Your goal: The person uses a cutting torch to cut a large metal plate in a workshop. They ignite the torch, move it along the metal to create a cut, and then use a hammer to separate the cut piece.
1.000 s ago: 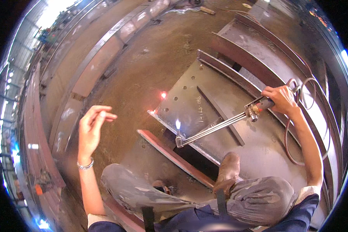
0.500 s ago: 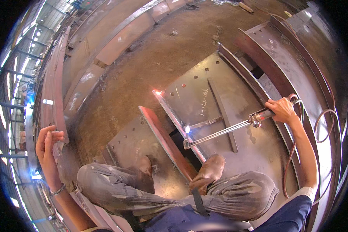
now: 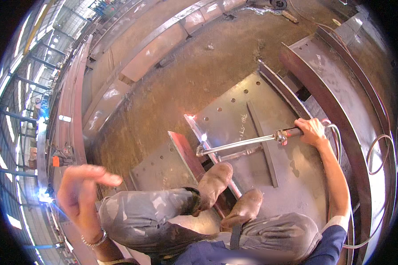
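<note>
My right hand [image 3: 311,131] grips the handle of a long cutting torch [image 3: 245,142]. Its lit tip [image 3: 202,140] burns with a small flame at the edge of a grey steel plate [image 3: 234,115] drilled with several holes. A glowing spot [image 3: 189,116] shows at the plate's far corner. My left hand [image 3: 82,187] is raised at the lower left, fingers spread and holding nothing, a bracelet on its wrist. Both my boots [image 3: 227,192] stand on the plate by a rust-red steel bar [image 3: 183,148].
Hoses [image 3: 376,154] trail from the torch along the right. A large rusty steel beam [image 3: 336,110] lies at right. Long steel sections [image 3: 163,39] lie across the dirt floor at the back and left. Bright welding light [image 3: 44,194] flares at far left.
My left hand swung out to the left, then came back in and rose closer to the camera. The view shifted, and my feet moved up beside the torch tip on the plate.
</note>
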A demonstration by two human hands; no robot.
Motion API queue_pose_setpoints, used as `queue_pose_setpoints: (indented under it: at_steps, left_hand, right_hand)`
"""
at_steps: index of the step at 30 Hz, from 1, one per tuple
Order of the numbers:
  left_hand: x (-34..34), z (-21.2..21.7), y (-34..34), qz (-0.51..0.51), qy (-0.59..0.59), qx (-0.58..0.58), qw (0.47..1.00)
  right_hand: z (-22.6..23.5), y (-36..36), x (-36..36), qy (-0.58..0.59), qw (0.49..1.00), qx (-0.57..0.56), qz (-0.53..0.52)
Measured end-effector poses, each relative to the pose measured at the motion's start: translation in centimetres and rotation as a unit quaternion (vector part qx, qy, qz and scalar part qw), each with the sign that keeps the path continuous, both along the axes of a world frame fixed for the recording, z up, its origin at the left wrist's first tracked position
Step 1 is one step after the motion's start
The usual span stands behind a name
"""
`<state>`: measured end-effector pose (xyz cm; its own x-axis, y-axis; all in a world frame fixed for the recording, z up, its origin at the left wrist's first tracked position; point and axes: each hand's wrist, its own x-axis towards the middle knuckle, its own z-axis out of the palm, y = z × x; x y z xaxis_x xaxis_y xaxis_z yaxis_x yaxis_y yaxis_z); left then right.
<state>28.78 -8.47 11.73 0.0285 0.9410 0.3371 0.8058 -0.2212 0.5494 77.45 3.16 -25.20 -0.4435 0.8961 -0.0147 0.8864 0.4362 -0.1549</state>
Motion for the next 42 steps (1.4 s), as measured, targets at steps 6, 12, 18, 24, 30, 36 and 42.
queue_pose_setpoints:
  at_steps: [6, 12, 18, 24, 30, 36, 42]
  left_hand:
    - [0.3, -1.7, 3.8, 0.010, -0.053, 0.011, 0.998]
    - [0.8, -1.5, 3.5, 0.055, -0.036, -0.004, 0.998]
    - [1.0, -1.6, 3.3, 0.053, 0.029, 0.010, 0.998]
    - [0.8, -0.8, 2.9, 0.009, -0.025, -0.045, 0.999]
    - [2.3, -1.0, 2.9, -0.004, -0.046, -0.012, 0.999]
    - [2.9, -1.8, 3.4, -0.011, -0.042, 0.026, 0.999]
    - [2.0, -1.8, 3.9, -0.078, 0.009, 0.039, 0.996]
  right_hand:
    - [-3.5, 0.0, -2.7, 0.059, 0.997, -0.027, -0.029]
    - [-5.2, 0.2, -3.7, 0.097, 0.993, -0.027, -0.064]
    - [-3.7, 0.0, -4.6, 0.088, 0.982, -0.029, -0.164]
    - [-2.4, -4.7, -5.8, 0.085, 0.948, -0.042, -0.305]
    - [-3.0, -10.7, -7.9, 0.293, 0.813, -0.200, -0.461]
    - [-2.7, -14.4, -8.8, 0.417, 0.697, -0.233, -0.535]
    - [-1.3, -16.9, -10.7, 0.513, 0.586, -0.285, -0.559]
